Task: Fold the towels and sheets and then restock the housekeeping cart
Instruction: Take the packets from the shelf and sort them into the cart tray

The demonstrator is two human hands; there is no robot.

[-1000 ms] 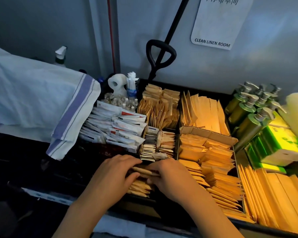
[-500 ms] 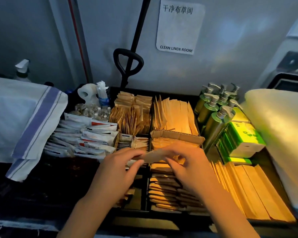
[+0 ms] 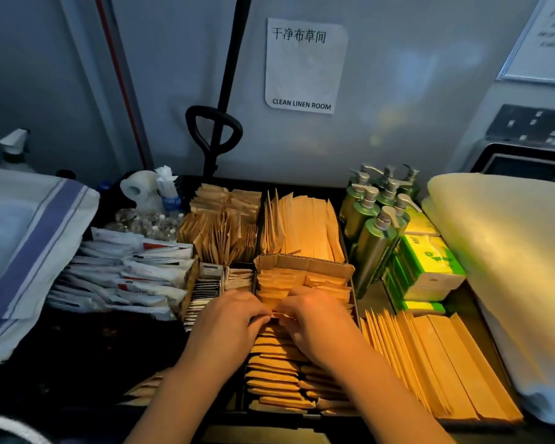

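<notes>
Housekeeping cart top (image 3: 343, 187), black, divided into compartments, against a grey wall.

Folded cream towel (image 3: 510, 267): far right edge of the cart. Striped blue-and-white cloth (image 3: 29, 251): draped at far left.

Long kraft paper sleeves (image 3: 436, 363): front right compartment, standing on edge; a second batch (image 3: 302, 225) at centre rear.

Green pump bottles (image 3: 375, 219): clustered at rear right, upright. Green-and-white tissue packs (image 3: 430, 267): stacked just beside them.

White sachets with red print (image 3: 125, 274): left compartment, lying in overlapping rows.

Small kraft packets (image 3: 276, 373): centre compartment behind a cardboard divider (image 3: 302, 264), stacked in rows (the item being restocked).

Left hand (image 3: 228, 322) and right hand (image 3: 318, 322): close together over the centre compartment, fingertips meeting, both pinching one kraft packet (image 3: 281, 315) at the top of the stack.

Toilet roll (image 3: 138, 187): rear left.
</notes>
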